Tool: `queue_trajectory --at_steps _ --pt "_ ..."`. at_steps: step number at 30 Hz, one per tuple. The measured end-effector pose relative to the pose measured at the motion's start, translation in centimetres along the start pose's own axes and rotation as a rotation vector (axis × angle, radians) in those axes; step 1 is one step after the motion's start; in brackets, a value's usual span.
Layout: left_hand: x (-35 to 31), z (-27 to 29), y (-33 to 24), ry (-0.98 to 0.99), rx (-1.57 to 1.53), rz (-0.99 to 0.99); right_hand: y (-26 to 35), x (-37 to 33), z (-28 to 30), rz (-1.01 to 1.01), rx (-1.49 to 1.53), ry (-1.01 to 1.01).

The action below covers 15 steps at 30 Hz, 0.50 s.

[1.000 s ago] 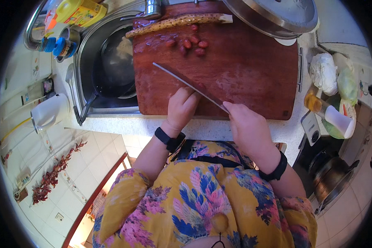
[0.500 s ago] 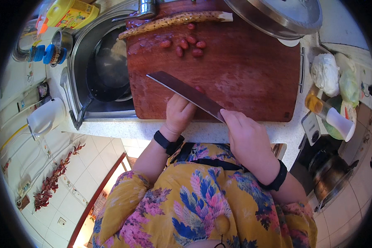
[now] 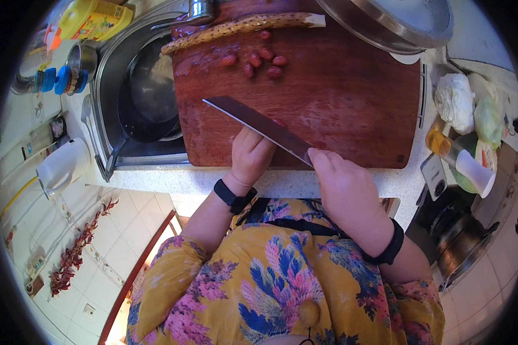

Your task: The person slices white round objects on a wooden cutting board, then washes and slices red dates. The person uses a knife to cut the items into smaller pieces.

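In my right hand [image 3: 345, 184] is a cleaver [image 3: 259, 127], gripped by its handle. Its broad dark blade slants up and to the left over the wooden cutting board [image 3: 351, 109]. My left hand [image 3: 252, 154] rests at the board's near edge with its fingers drawn together; the blade hides the fingertips and whatever they hold. Just past the blade a bit of a red date [image 3: 278, 122] shows. Farther back lie several red dates [image 3: 255, 59] in a loose group. Behind them stretches a long speckled yam [image 3: 242, 26] with a pale cut end.
At left, a dark pan [image 3: 149, 98] sits in the sink [image 3: 106, 75]. A metal lid [image 3: 385, 34] overhangs the board's far right corner. On the right are a white bag [image 3: 454, 102], a phone [image 3: 433, 175] and a pot [image 3: 463, 247]. A yellow jug [image 3: 95, 20] stands far left.
The view has shifted slightly. Both hands and the cleaver keep nearly the same place, with the blade tilted a little differently. The dates and yam lie as before.
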<state>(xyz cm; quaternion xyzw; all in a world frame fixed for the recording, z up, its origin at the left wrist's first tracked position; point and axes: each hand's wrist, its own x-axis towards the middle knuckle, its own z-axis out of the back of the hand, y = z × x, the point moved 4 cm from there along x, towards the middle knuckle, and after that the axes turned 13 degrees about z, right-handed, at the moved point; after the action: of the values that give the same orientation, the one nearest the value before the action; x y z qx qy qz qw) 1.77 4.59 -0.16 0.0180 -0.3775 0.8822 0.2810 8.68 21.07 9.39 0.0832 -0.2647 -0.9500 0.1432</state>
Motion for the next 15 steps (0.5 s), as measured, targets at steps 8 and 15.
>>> queue_trajectory --at_steps 8,15 --pt "0.5 0.2 0.2 -0.012 -0.038 0.047 0.1 1.4 -0.7 0.006 -0.069 0.083" --pt "0.7 0.2 0.3 0.007 -0.066 0.070 -0.5 2.4 -0.9 -0.050 0.024 0.202"
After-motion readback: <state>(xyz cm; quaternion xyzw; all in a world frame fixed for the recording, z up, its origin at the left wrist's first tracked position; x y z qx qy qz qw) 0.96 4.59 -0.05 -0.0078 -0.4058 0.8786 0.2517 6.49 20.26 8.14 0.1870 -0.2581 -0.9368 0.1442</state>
